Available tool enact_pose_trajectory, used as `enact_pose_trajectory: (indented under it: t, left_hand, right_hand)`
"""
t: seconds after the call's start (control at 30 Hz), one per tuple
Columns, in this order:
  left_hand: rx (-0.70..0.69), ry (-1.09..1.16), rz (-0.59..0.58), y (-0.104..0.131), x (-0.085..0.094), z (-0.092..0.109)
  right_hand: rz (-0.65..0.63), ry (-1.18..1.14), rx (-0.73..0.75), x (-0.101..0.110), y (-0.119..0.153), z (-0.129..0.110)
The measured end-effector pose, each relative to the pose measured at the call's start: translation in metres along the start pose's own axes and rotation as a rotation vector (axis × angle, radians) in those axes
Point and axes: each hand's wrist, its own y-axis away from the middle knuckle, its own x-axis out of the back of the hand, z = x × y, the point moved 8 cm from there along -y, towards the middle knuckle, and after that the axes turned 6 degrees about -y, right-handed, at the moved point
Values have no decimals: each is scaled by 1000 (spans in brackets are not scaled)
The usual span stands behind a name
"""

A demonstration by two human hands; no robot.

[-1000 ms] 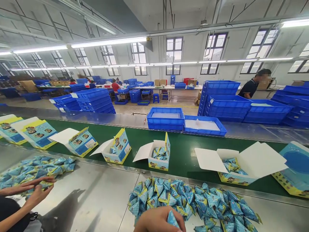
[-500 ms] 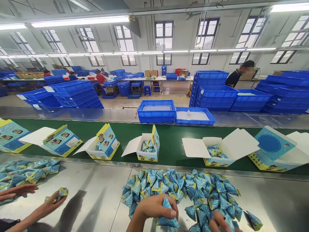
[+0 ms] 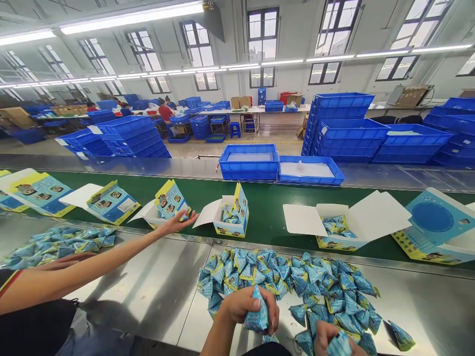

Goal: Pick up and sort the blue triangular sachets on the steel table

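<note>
Low in the view, my left hand (image 3: 239, 307) is closed around a blue pyramid-shaped snack packet (image 3: 260, 314), its tip pointing up past my thumb. My right hand (image 3: 323, 336), partly cut off by the bottom edge, grips another blue packet (image 3: 339, 344). Both hands are over the near side of a pile of blue and yellow packets (image 3: 274, 272) on the steel table. A single packet (image 3: 401, 336) lies apart to the right. Beyond the pile, an open carton (image 3: 337, 243) with packets in it and a smaller open carton (image 3: 232, 230) stand on the green belt.
At left, a co-worker's arm (image 3: 122, 252) reaches across to a carton (image 3: 172, 200) on the belt. A second packet pile (image 3: 59, 244) lies near that person. More cartons line the green conveyor belt (image 3: 265, 212). Blue crates (image 3: 248, 173) stand behind it.
The view has shifted slightly. The co-worker's arm has swung from the table to a carton on the belt. My hands stay near the pile, still holding packets.
</note>
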Motion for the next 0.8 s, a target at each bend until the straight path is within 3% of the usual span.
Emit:
enact_pose_trajectory:
  t: [0.13, 0.2, 0.27, 0.4, 0.53, 0.67, 0.8]
  left_hand:
    - [99, -192, 65, -14, 1, -11]
    - [71, -34, 15, -17, -4, -16]
    - [31, 128, -17, -15, -6, -20]
    - [69, -69, 124, -4, 10, -31]
    - [-49, 217, -10, -3, 8, -27]
    - [126, 132, 239, -8, 34, -51]
    - [98, 324, 188, -10, 36, -65]
  right_hand:
    - [203, 329, -90, 30, -10, -6]
    - [222, 403, -119, 40, -8, -9]
    - [166, 232, -87, 42, 0, -12]
    - [250, -20, 103, 52, 23, -24]
    - [50, -167, 173, 27, 19, -15]
    - [22, -147, 102, 10, -7, 5]
    - [6, -163, 133, 2, -25, 7]
